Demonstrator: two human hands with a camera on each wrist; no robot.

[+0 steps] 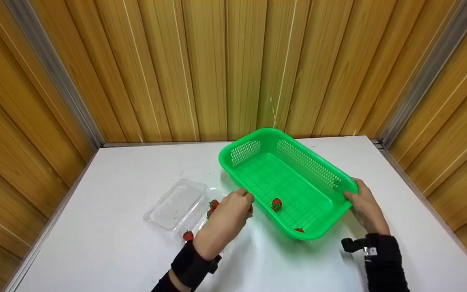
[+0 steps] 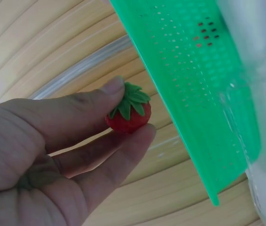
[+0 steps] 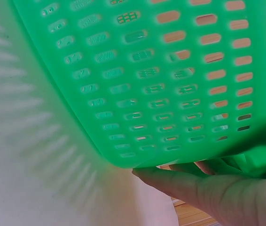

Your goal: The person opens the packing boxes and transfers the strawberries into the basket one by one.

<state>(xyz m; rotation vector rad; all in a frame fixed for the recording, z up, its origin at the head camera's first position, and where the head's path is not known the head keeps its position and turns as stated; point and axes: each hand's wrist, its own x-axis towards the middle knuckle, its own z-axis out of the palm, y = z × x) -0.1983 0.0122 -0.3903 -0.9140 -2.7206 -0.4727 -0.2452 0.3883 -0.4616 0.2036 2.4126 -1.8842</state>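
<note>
Two strawberries [image 1: 276, 204] lie inside the green basket [image 1: 258, 151] on the white worktop [image 1: 116, 251] in the head view, a clear plastic box [image 1: 175, 204] just beside it; the left hand [image 1: 227, 215] reaches the basket's near rim while the right hand [image 1: 364, 205] grips its corner. The left wrist view shows that hand's grip pinching a strawberry [image 2: 128, 114] between thumb and fingers [image 2: 123, 153], just beside the basket wall. The right wrist view shows fingers [image 3: 180, 181] curled under the basket's rim.

Green perforated basket [image 3: 161, 80] fills the view, directly above the right hand [image 3: 217, 193]. Fingers [image 3: 170, 181] press under its rim. White table [image 3: 25, 155] left of hand.
</note>
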